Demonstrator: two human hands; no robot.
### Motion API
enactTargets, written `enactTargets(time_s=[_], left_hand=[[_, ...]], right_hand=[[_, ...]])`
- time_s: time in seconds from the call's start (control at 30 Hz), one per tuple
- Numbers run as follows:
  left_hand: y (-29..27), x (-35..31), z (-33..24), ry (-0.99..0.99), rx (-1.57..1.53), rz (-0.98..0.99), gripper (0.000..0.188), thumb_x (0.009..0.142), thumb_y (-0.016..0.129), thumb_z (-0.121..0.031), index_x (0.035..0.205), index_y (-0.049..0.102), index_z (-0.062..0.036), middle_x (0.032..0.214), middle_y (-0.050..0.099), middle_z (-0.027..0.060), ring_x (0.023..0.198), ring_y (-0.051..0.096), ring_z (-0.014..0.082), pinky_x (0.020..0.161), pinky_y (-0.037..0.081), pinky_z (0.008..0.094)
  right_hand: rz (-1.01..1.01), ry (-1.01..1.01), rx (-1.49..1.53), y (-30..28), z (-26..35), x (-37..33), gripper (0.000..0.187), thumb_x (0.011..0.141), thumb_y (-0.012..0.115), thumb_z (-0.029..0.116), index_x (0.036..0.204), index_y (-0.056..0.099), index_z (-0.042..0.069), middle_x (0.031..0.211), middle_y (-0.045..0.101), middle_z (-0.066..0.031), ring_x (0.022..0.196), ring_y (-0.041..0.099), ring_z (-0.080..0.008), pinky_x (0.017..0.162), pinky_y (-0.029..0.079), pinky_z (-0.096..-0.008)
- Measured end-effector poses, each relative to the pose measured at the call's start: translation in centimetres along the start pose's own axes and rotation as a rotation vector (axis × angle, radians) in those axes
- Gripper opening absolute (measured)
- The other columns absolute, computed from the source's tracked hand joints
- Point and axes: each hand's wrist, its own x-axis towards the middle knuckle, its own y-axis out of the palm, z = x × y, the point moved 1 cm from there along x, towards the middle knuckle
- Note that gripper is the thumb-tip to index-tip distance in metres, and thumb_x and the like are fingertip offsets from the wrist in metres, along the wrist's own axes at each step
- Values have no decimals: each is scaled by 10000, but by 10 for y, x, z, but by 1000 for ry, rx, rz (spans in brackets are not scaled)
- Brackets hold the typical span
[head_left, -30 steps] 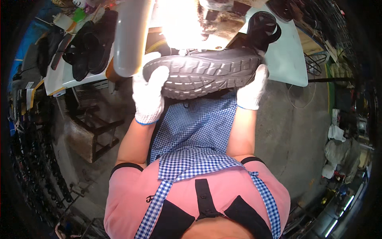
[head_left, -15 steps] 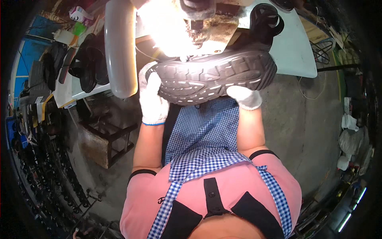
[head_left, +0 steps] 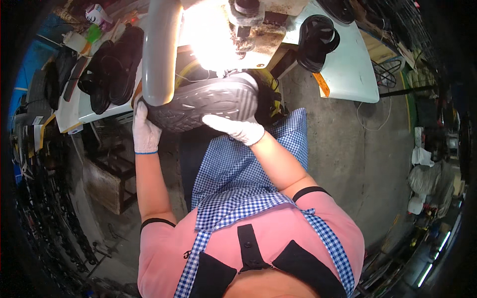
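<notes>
A black sandal with a ridged sole is held under the head of a brightly lit machine, its treaded underside turned toward me. My left hand, in a white glove, grips one end of it beside the rounded grey machine arm. My right hand, gloved as well, closes on the near edge of the sole toward the other end, thumb along the tread. Most of the fingers of both hands are hidden behind the sandal. Its upper side cannot be seen.
Several black sandals lie on the white table at the left. Another black sandal stands on the pale tabletop at the right. A wooden stool is at the lower left, and a white bundle lies far right.
Both hands have carried the sandal to the left, and it now tilts with its right end higher. My right hand has come closer to my left. The view has shifted slightly.
</notes>
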Motion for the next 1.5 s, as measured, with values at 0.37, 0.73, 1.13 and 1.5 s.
enactTargets(time_s=[0.37, 0.73, 1.13, 1.5], left_hand=[[65, -23, 3, 89, 381, 317, 501, 871, 616, -243, 1253, 445, 32, 1324, 467, 170, 1287, 408, 279, 1099, 297, 403], [132, -30, 52, -139, 132, 277, 508, 789, 683, -41, 1239, 449, -2, 1117, 591, 109, 1039, 584, 205, 922, 464, 320], [147, -55, 65, -454, -580, 104, 572, 897, 596, -270, 1363, 362, -38, 1343, 452, 183, 1247, 436, 357, 1026, 390, 541], [134, -78, 96, -107, 427, 388, 540, 812, 652, -115, 1298, 426, -47, 1254, 508, 115, 1146, 513, 234, 953, 438, 345]], right_hand=[[304, 56, -588, -48, 68, 28, 635, 749, 711, 474, 1187, 568, 38, 1103, 628, -154, 1021, 605, -261, 929, 472, -357], [224, -478, -1179, -63, 94, 35, 566, 696, 761, 428, 1059, 616, 18, 1026, 626, -157, 992, 595, -288, 839, 479, -359], [-610, -272, -180, -122, 79, -72, 472, 724, 778, 229, 1075, 576, -13, 970, 612, -53, 852, 586, -141, 805, 495, -290], [-769, 283, -57, -135, -4, -135, 407, 901, 554, 219, 1266, 491, 50, 1182, 549, -74, 1066, 535, -195, 908, 460, -328]])
